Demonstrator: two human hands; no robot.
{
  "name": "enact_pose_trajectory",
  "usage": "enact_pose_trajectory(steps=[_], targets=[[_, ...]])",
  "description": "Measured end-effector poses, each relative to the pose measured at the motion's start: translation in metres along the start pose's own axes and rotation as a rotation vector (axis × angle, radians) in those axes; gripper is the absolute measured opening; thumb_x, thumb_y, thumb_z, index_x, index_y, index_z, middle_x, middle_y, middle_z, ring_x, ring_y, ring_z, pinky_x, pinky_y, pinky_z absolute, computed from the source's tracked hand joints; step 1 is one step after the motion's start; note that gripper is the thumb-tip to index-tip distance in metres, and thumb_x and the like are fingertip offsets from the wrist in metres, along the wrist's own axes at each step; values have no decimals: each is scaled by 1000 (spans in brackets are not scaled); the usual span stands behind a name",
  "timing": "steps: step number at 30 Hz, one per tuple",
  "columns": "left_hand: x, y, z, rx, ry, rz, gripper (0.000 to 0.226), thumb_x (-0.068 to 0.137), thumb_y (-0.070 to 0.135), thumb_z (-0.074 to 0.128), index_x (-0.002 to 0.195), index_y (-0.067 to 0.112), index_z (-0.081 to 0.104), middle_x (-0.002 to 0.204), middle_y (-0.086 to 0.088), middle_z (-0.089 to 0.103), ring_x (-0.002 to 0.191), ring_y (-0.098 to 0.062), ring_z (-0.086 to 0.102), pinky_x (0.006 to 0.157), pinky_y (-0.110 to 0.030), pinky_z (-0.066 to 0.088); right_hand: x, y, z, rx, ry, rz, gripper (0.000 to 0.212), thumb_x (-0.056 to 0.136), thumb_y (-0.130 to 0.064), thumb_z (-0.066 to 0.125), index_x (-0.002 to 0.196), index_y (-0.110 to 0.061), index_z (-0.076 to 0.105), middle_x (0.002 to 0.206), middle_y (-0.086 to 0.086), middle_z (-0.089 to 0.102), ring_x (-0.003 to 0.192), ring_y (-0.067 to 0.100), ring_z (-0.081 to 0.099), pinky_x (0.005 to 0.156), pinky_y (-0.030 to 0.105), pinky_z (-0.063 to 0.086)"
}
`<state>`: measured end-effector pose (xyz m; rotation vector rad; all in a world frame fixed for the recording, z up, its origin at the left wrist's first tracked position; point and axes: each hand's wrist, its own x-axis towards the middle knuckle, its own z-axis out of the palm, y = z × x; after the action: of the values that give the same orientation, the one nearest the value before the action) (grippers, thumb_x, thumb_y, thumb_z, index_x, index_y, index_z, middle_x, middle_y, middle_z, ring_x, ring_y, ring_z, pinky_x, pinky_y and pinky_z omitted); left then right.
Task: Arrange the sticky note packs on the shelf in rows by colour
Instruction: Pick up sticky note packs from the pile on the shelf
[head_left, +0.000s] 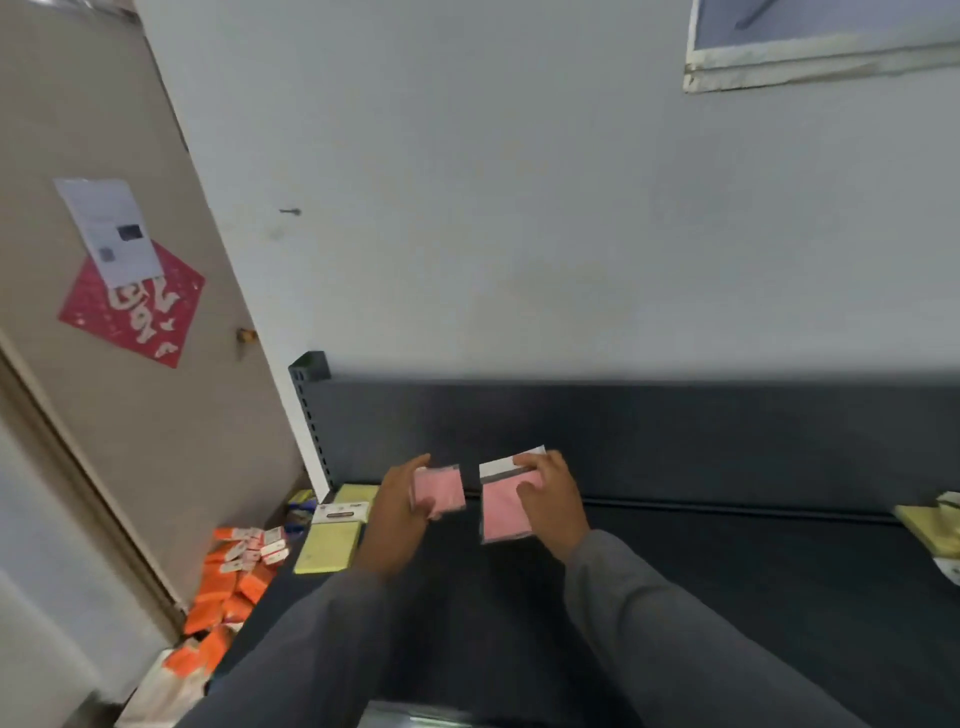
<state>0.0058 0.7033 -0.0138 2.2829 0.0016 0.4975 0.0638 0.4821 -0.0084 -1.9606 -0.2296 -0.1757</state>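
My left hand (400, 512) grips a pink sticky note pack (441, 488) above the dark shelf (727, 566). A larger pink pack in clear wrap with a white header (503, 512) is held by my right hand (553, 499), just right of the first. The two pink packs are a small gap apart, near the shelf's back edge. Two yellow packs (328, 546) lie flat in a column at the shelf's left end, one behind the other. More yellow packs (930, 522) sit at the right edge of the view.
The shelf's dark back panel (675, 426) rises behind my hands, with a slotted upright post (311, 415) at its left. Orange packs (228, 587) are piled on the floor left of the shelf, beside a beige door (130, 415). A grey wall stands above.
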Motion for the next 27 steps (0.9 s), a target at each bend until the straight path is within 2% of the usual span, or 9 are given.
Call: enact_pose_trajectory(steps=[3,5,6,9,13,16,21,24,27], targets=[[7,-53,-44,-41,56,-40,57,90,55,55,131,15,57,123,7,61,112,-4,59,97,-23,43,6,-12,70,21,-72,15,45,82,13,45,118,-7,64,118,2,47,107,17,52,82,3,39],[6,-82,-61,-47,23,-113,39,93,54,59,123,30,55,116,13,62,110,1,62,95,-16,44,7,-13,106,-18,-131,15,48,83,13,44,122,-8,62,120,0,45,111,17,51,82,-1,36],[5,-97,-68,-43,13,-129,26,95,40,64,119,39,55,117,13,64,112,-4,63,97,-23,47,8,-11,122,-53,-157,8,48,84,12,45,124,-9,60,122,0,45,113,19,52,87,2,36],[4,-129,-85,-97,-36,-185,45,91,16,67,119,50,58,125,8,66,116,-15,63,101,-43,51,15,-6,146,-164,-131,24,46,89,6,49,130,-13,56,133,3,45,115,25,55,99,25,42],[-4,-138,-89,-126,-171,-241,46,87,3,74,117,36,64,120,18,60,112,-4,61,100,-26,52,24,7,145,-357,-71,57,45,92,-2,58,135,-11,51,145,1,36,117,27,55,100,32,44],[-4,-142,-84,-177,-261,-269,49,85,5,77,119,39,66,127,12,62,117,-11,65,98,-34,57,29,19,145,-513,-80,-1,49,89,-2,57,137,-6,51,148,4,32,123,28,45,104,36,43],[-1,-130,-69,-140,-381,-198,45,88,7,75,128,23,64,121,14,57,114,-4,59,81,-1,46,33,26,149,-607,-98,-104,22,92,-2,47,108,-9,59,128,9,47,103,23,48,90,38,44],[0,-122,-56,-134,-458,-170,46,88,10,76,130,23,64,124,5,60,110,-2,60,83,-5,49,35,36,147,-648,-63,-110,16,94,-7,55,102,-7,68,126,12,51,110,32,49,92,41,45],[2,-112,-45,-141,-520,-135,48,88,8,76,134,18,63,122,6,60,102,7,58,81,-3,48,38,45,141,-670,-132,-128,20,96,-8,51,103,-6,69,130,11,48,110,31,47,92,41,48]])
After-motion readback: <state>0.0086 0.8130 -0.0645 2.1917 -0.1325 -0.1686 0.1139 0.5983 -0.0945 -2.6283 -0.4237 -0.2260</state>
